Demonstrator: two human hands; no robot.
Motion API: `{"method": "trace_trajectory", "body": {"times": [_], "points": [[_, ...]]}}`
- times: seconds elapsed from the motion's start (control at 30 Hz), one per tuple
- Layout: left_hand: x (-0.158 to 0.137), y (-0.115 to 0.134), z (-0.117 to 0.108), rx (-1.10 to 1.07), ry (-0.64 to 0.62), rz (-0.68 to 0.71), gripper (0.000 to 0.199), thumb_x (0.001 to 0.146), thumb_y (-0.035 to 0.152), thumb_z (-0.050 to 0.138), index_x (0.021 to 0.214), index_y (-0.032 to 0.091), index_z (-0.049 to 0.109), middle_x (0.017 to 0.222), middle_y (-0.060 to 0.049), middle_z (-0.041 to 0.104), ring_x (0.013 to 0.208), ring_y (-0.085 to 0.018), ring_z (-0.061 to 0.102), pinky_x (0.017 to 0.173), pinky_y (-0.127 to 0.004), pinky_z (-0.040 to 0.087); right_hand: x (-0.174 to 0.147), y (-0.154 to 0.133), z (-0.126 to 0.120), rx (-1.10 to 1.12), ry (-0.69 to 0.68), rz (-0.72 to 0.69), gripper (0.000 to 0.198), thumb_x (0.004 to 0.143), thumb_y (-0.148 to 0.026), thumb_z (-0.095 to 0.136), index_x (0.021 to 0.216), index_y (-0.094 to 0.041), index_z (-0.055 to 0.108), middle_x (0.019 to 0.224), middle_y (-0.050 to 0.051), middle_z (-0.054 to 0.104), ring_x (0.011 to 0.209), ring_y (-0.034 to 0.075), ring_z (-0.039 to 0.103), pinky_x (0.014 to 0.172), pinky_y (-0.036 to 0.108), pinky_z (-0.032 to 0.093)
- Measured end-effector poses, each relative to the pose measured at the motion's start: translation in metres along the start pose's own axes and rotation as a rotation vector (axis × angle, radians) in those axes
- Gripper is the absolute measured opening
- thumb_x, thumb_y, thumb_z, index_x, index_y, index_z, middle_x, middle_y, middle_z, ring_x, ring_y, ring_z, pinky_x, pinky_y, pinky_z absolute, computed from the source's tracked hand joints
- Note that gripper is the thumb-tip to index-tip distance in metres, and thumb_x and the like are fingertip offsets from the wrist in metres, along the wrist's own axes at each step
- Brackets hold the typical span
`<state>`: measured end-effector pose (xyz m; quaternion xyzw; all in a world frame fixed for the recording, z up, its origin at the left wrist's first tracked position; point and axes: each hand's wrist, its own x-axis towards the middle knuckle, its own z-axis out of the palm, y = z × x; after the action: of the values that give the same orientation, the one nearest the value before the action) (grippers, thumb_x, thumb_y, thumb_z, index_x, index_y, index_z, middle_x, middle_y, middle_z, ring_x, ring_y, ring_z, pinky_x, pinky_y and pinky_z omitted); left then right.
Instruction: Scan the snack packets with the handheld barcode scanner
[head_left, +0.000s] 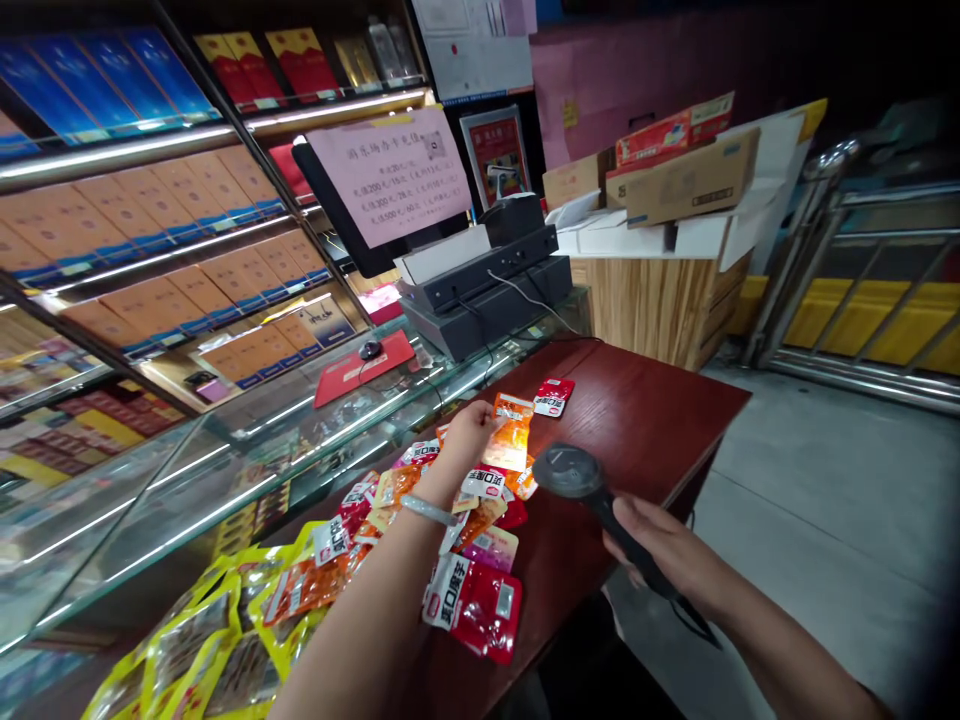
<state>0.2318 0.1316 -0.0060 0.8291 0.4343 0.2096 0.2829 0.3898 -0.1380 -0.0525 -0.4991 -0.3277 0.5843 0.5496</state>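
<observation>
My left hand (pixel 474 428) pinches the edge of an orange snack packet (pixel 510 432), raised over the dark red table (pixel 637 400). A pale bangle circles that wrist. In my right hand (pixel 654 535) is a black handheld barcode scanner (pixel 574 472), its head close to the packets. Below my left forearm lies a pile of small red, orange and purple snack packets (pixel 390 490). A larger red packet (pixel 477 607) rests at the near end of the pile. One red and white packet (pixel 555 396) sits apart, beyond the held one. Yellow-edged bags (pixel 225 640) lie at the lower left.
A glass display counter (pixel 225 490) runs along the left, carrying a computer mouse (pixel 370 350) on a red mat. Behind stand a monitor with a pink notice (pixel 390 175) and a dark cash drawer (pixel 487 310). Cardboard boxes (pixel 679 180) and a metal railing (pixel 862 290) are at the right.
</observation>
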Motion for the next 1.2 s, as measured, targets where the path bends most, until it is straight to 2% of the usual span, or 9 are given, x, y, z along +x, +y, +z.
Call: {"method": "trace_trajectory", "body": {"times": [0.13, 0.2, 0.27, 0.37, 0.5, 0.63, 0.77, 0.93, 1.2], "points": [[-0.004, 0.003, -0.032, 0.479, -0.121, -0.056, 0.020, 0.079, 0.039, 0.069, 0.086, 0.021, 0.068, 0.081, -0.003, 0.070, 0.075, -0.018, 0.063, 0.066, -0.026, 0.041, 0.005, 0.006, -0.002, 0.013, -0.018, 0.000, 0.057, 0.086, -0.074, 0.054, 0.096, -0.018, 0.054, 0.061, -0.006, 0.050, 0.045, 0.006, 0.041, 0.045, 0.019, 0.034], [0.003, 0.010, -0.033, 0.609, -0.123, -0.032, 0.027, 0.079, 0.043, 0.070, 0.096, 0.023, 0.071, 0.094, -0.006, 0.074, 0.087, -0.022, 0.067, 0.073, -0.028, 0.044, 0.008, 0.006, -0.004, 0.010, -0.010, -0.001, 0.058, 0.086, -0.074, 0.054, 0.100, -0.018, 0.055, 0.061, -0.006, 0.050, 0.045, 0.006, 0.041, 0.045, 0.019, 0.034], [0.016, 0.020, -0.019, 0.612, -0.102, 0.019, 0.032, 0.084, 0.048, 0.066, 0.105, 0.023, 0.071, 0.104, -0.007, 0.074, 0.096, -0.022, 0.067, 0.079, -0.029, 0.046, 0.011, 0.004, -0.006, -0.002, 0.002, -0.007, 0.060, 0.086, -0.074, 0.054, 0.105, -0.018, 0.056, 0.061, -0.006, 0.050, 0.045, 0.006, 0.041, 0.044, 0.019, 0.034], [0.042, 0.038, 0.022, 0.578, -0.095, 0.071, 0.042, 0.089, 0.054, 0.058, 0.111, 0.020, 0.070, 0.113, -0.011, 0.072, 0.104, -0.023, 0.066, 0.087, -0.030, 0.047, 0.016, -0.002, -0.011, -0.028, 0.017, -0.019, 0.064, 0.086, -0.075, 0.053, 0.110, -0.016, 0.057, 0.061, -0.006, 0.051, 0.045, 0.006, 0.042, 0.043, 0.019, 0.033], [0.076, 0.055, 0.076, 0.639, -0.092, -0.025, 0.063, 0.084, 0.066, 0.058, 0.112, 0.010, 0.068, 0.121, -0.022, 0.066, 0.116, -0.033, 0.061, 0.094, -0.037, 0.046, 0.016, -0.004, -0.020, -0.007, 0.044, -0.014, 0.068, 0.085, -0.076, 0.054, 0.119, -0.016, 0.057, 0.060, -0.006, 0.050, 0.045, 0.007, 0.040, 0.043, 0.019, 0.032], [0.089, 0.060, 0.092, 0.579, -0.123, -0.079, 0.060, 0.077, 0.057, 0.071, 0.116, 0.012, 0.063, 0.122, -0.020, 0.066, 0.118, -0.033, 0.061, 0.091, -0.035, 0.046, 0.011, -0.002, -0.031, 0.025, 0.124, 0.006, 0.069, 0.084, -0.075, 0.057, 0.121, -0.017, 0.056, 0.060, -0.006, 0.051, 0.045, 0.007, 0.041, 0.043, 0.020, 0.030], [0.070, 0.052, 0.076, 0.353, -0.169, -0.056, 0.048, 0.079, 0.040, 0.075, 0.117, 0.018, 0.056, 0.110, -0.010, 0.072, 0.096, -0.022, 0.069, 0.077, -0.027, 0.046, 0.012, -0.008, -0.040, 0.039, 0.186, -0.036, 0.061, 0.084, -0.074, 0.056, 0.110, -0.019, 0.056, 0.059, -0.006, 0.049, 0.045, 0.008, 0.041, 0.043, 0.021, 0.029], [0.019, 0.032, 0.043, 0.215, -0.154, -0.055, 0.041, 0.077, 0.039, 0.077, 0.107, 0.021, 0.056, 0.091, -0.003, 0.072, 0.081, -0.018, 0.068, 0.069, -0.026, 0.044, 0.022, -0.019, -0.038, 0.072, 0.142, -0.124, 0.049, 0.090, -0.069, 0.053, 0.083, -0.021, 0.047, 0.061, -0.006, 0.049, 0.047, 0.008, 0.043, 0.046, 0.022, 0.034], [-0.048, 0.018, 0.012, 0.195, -0.124, -0.095, 0.046, 0.072, 0.048, 0.078, 0.102, 0.019, 0.056, 0.095, -0.005, 0.070, 0.087, -0.022, 0.067, 0.070, -0.027, 0.046, 0.025, -0.022, -0.007, 0.089, 0.016, -0.125, 0.052, 0.089, -0.071, 0.052, 0.088, -0.019, 0.053, 0.060, -0.006, 0.049, 0.045, 0.007, 0.041, 0.045, 0.022, 0.036]]}}
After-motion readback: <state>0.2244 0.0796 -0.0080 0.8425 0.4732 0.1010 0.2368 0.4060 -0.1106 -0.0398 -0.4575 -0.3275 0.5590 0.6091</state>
